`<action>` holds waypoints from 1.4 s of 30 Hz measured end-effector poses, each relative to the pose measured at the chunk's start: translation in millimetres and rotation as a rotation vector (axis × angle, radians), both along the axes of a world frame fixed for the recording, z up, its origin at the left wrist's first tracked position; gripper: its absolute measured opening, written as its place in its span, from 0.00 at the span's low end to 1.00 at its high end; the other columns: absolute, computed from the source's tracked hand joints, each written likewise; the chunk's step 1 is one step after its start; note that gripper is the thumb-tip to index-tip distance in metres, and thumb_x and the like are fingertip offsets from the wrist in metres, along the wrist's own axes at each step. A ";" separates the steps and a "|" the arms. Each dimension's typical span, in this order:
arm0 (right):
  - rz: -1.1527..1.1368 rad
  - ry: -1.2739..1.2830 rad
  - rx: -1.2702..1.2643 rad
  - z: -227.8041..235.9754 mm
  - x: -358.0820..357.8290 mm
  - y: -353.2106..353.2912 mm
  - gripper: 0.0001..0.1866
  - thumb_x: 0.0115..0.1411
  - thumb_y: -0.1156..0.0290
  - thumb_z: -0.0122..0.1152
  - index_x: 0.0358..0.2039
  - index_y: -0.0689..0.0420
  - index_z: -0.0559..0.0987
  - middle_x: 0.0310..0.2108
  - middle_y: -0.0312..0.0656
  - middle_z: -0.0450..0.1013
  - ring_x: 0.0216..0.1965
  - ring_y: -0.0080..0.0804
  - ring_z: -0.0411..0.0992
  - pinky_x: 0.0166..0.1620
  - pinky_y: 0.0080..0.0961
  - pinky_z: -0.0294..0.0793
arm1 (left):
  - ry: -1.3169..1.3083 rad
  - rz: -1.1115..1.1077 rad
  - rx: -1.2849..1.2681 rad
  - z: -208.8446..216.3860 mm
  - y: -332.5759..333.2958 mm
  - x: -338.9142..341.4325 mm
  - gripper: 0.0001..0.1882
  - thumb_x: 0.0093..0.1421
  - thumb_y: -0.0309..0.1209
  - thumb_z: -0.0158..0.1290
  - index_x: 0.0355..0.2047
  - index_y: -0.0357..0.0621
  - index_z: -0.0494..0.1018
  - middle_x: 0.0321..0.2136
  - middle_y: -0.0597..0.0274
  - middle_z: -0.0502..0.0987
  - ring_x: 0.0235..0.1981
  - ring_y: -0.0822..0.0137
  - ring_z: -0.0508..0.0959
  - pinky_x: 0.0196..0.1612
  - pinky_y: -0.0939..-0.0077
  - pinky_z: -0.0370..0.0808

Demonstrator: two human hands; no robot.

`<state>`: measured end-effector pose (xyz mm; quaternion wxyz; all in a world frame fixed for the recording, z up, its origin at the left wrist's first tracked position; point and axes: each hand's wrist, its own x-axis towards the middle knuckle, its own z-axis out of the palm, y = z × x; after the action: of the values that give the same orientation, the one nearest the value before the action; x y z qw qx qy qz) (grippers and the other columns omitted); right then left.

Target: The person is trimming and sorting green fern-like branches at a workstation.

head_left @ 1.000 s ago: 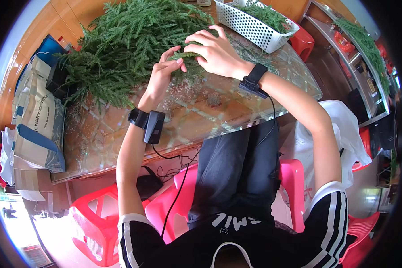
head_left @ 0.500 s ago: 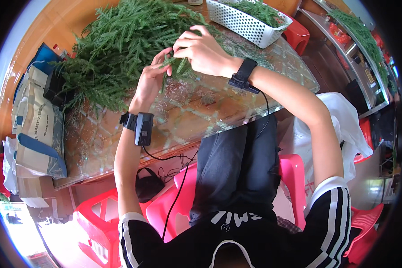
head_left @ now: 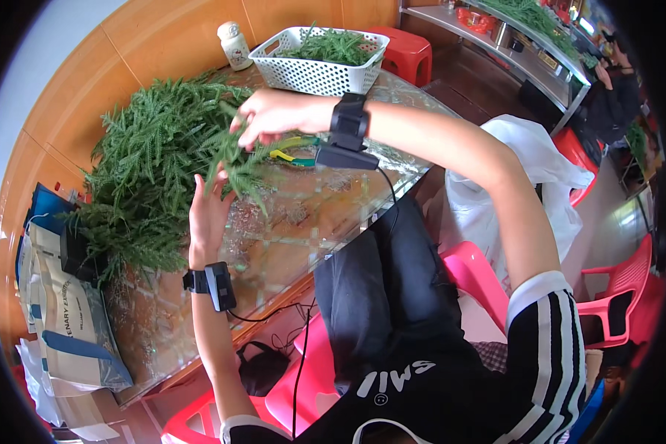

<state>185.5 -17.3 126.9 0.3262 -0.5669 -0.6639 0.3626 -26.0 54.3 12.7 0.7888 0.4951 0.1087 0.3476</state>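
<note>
— What do the hands hold?
— The right hand [head_left: 270,115] pinches a green sprig [head_left: 233,159] above the desk [head_left: 303,214]; the left hand [head_left: 209,211], open, touches it.
— Any packages?
— White-and-blue bags [head_left: 59,318] at the desk's left end.

We cannot see the fingers [head_left: 216,180] of our left hand [head_left: 209,213] fully; their tips vanish among the green sprigs [head_left: 155,170]. Our right hand [head_left: 274,115] hides whatever its fingers pinch. The yellow-green tool [head_left: 292,152] lies half covered by our wrist. The far shelf [head_left: 525,29] is too small to read.
</note>
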 end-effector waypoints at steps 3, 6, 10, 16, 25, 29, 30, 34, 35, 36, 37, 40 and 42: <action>-0.194 0.162 0.034 16.2 35.7 0.2 0.20 0.48 0.68 0.63 0.41 0.62 0.71 0.26 0.36 0.74 0.20 0.15 0.66 0.24 0.12 0.65 | 0.048 0.015 0.067 8.9 -1.7 -1.0 0.27 0.63 0.51 0.32 0.41 0.43 0.71 0.51 0.61 0.66 0.49 0.68 0.64 0.51 0.70 0.57; -0.403 0.163 0.143 30.2 80.9 1.6 0.17 0.47 0.70 0.64 0.35 0.62 0.70 0.24 0.35 0.73 0.20 0.16 0.66 0.24 0.12 0.66 | 0.067 0.018 0.080 6.6 1.4 1.7 0.28 0.63 0.52 0.31 0.40 0.43 0.71 0.53 0.60 0.64 0.50 0.66 0.63 0.52 0.69 0.57; -0.618 0.220 0.192 37.0 133.1 27.7 0.13 0.47 0.74 0.64 0.29 0.60 0.68 0.21 0.36 0.70 0.19 0.20 0.68 0.22 0.14 0.67 | 0.059 0.032 0.036 8.1 6.3 -2.8 0.29 0.63 0.53 0.29 0.40 0.42 0.71 0.54 0.59 0.63 0.49 0.65 0.64 0.51 0.68 0.58; -0.646 0.314 0.181 44.3 174.4 76.8 0.12 0.47 0.74 0.63 0.28 0.61 0.69 0.25 0.40 0.71 0.24 0.25 0.71 0.28 0.18 0.73 | 0.033 -0.032 0.007 10.1 4.2 -8.1 0.31 0.63 0.53 0.29 0.39 0.40 0.71 0.51 0.56 0.65 0.47 0.64 0.66 0.50 0.68 0.60; -0.771 0.591 0.232 17.9 219.1 156.6 0.11 0.47 0.73 0.61 0.28 0.67 0.73 0.21 0.45 0.72 0.31 0.33 0.73 0.29 0.25 0.77 | 0.008 -0.013 -0.095 4.5 6.0 -9.3 0.32 0.62 0.54 0.28 0.37 0.37 0.71 0.48 0.55 0.67 0.46 0.62 0.67 0.50 0.67 0.61; -0.778 0.304 0.205 11.6 207.3 160.3 0.10 0.50 0.69 0.59 0.25 0.65 0.75 0.20 0.44 0.74 0.31 0.32 0.73 0.30 0.24 0.76 | 0.027 -0.015 -0.080 4.9 4.2 -5.0 0.33 0.62 0.55 0.28 0.34 0.37 0.71 0.48 0.54 0.67 0.46 0.62 0.67 0.49 0.67 0.61; -0.749 0.205 0.216 13.7 196.9 159.7 0.11 0.51 0.67 0.58 0.25 0.64 0.76 0.20 0.44 0.74 0.30 0.32 0.73 0.31 0.24 0.76 | 0.034 -0.002 -0.074 6.3 3.2 -7.7 0.32 0.62 0.54 0.28 0.31 0.38 0.71 0.47 0.54 0.68 0.45 0.62 0.67 0.50 0.67 0.61; -0.611 -0.227 0.010 40.1 141.4 135.1 0.14 0.53 0.67 0.55 0.34 0.65 0.75 0.30 0.49 0.74 0.37 0.29 0.73 0.39 0.27 0.74 | 0.009 0.007 -0.049 -2.3 10.8 -4.1 0.31 0.63 0.52 0.29 0.19 0.40 0.68 0.43 0.54 0.70 0.44 0.61 0.68 0.50 0.67 0.61; -0.563 -0.223 0.010 48.3 122.9 129.2 0.14 0.53 0.67 0.55 0.34 0.65 0.75 0.30 0.49 0.74 0.37 0.29 0.73 0.39 0.27 0.74 | -0.014 -0.022 -0.017 -3.6 12.3 -4.9 0.30 0.63 0.51 0.30 0.15 0.42 0.65 0.41 0.54 0.71 0.44 0.61 0.69 0.51 0.67 0.61; -0.479 -0.456 0.029 54.6 107.2 124.6 0.15 0.52 0.68 0.55 0.38 0.64 0.74 0.33 0.50 0.74 0.39 0.31 0.72 0.40 0.27 0.74 | -0.021 -0.003 -0.020 -7.0 14.6 -5.3 0.28 0.63 0.49 0.34 0.13 0.43 0.63 0.41 0.54 0.72 0.44 0.62 0.69 0.50 0.67 0.62; -0.390 -0.686 0.061 54.8 87.0 122.3 0.17 0.52 0.69 0.54 0.41 0.64 0.72 0.36 0.52 0.73 0.41 0.32 0.72 0.41 0.28 0.73 | -0.026 0.018 -0.022 -10.2 16.6 -6.3 0.27 0.63 0.46 0.37 0.11 0.44 0.61 0.40 0.54 0.73 0.43 0.63 0.70 0.50 0.67 0.63; -0.057 -0.835 0.596 21.8 29.8 106.9 0.22 0.50 0.72 0.53 0.47 0.62 0.67 0.44 0.51 0.70 0.44 0.40 0.70 0.43 0.30 0.71 | 0.048 0.026 0.106 -13.9 15.2 -9.2 0.20 0.61 0.39 0.44 0.16 0.41 0.68 0.46 0.54 0.70 0.44 0.67 0.70 0.49 0.70 0.66; 0.037 -0.867 0.578 17.8 -16.8 97.6 0.24 0.49 0.73 0.52 0.49 0.61 0.66 0.46 0.50 0.68 0.45 0.43 0.69 0.44 0.32 0.70 | 0.142 0.121 0.221 -11.1 11.1 -9.3 0.13 0.58 0.34 0.49 0.38 0.39 0.72 0.51 0.56 0.66 0.45 0.69 0.70 0.48 0.72 0.66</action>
<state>168.6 80.3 144.7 0.1582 -0.5401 -0.8208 -0.0979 -35.4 65.4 1.6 0.6974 0.5950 0.1549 0.3682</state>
